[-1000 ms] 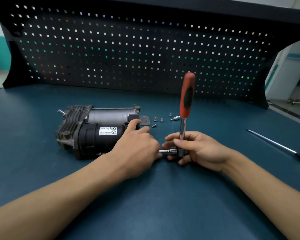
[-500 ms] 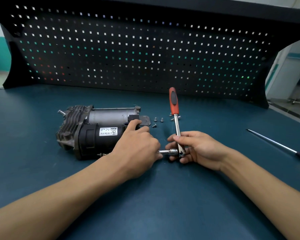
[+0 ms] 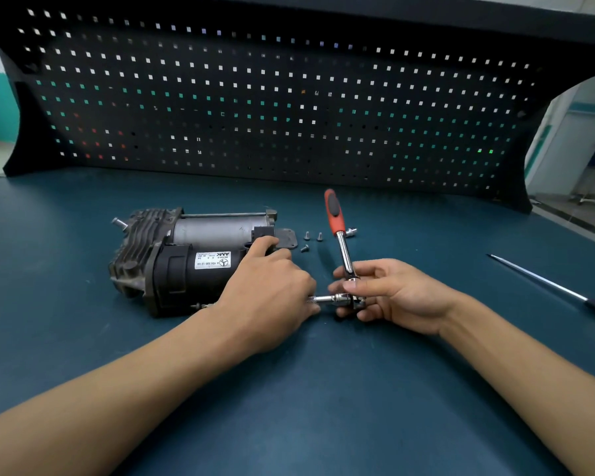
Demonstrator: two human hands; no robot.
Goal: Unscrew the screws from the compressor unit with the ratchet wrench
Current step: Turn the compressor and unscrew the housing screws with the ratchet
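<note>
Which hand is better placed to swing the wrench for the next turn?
Right. The right hand grips the wrench at its head, with the handle free above it. The left hand holds the compressor and steadies it.

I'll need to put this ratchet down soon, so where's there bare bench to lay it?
Bare bench lies between the right hand and the yellow-handled screwdriver, left of the compressor unit, and near you between the forearms. Crowded: loose screws behind the ratchet wrench, beside the compressor's bracket.
</note>
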